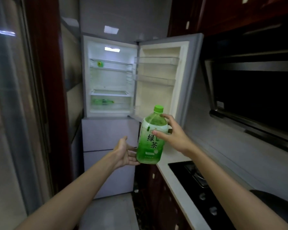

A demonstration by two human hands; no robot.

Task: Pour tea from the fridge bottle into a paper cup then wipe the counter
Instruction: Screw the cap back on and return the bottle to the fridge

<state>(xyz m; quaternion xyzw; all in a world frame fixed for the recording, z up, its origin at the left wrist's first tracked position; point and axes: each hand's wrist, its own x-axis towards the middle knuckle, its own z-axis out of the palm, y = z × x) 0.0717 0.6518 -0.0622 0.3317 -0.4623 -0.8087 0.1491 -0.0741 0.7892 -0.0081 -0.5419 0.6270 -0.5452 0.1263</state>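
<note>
Fetching step: your right hand (pixel 171 133) grips the tea bottle (pixel 150 143) | left hand (pixel 125 151) open-fingered at its base | next: carry it to counter (pixel 166 173), twist off cap (pixel 158 109).

Clear plastic bottle (pixel 150 138), glossy label; smooth pale counter (pixel 176 156).

Both arms are bare and reach fwd from the btm corners of the frame to the middle. L hand (pixel 125 152) sits just below centre, palm up, fingers straight, thumb up, w/ fingertips at the low part of the bottle (pixel 150 143). R hand (pixel 171 133) is right of centre, a bit higher. It grips the bottle's top part, thumb in front, fingers round the back.
</note>
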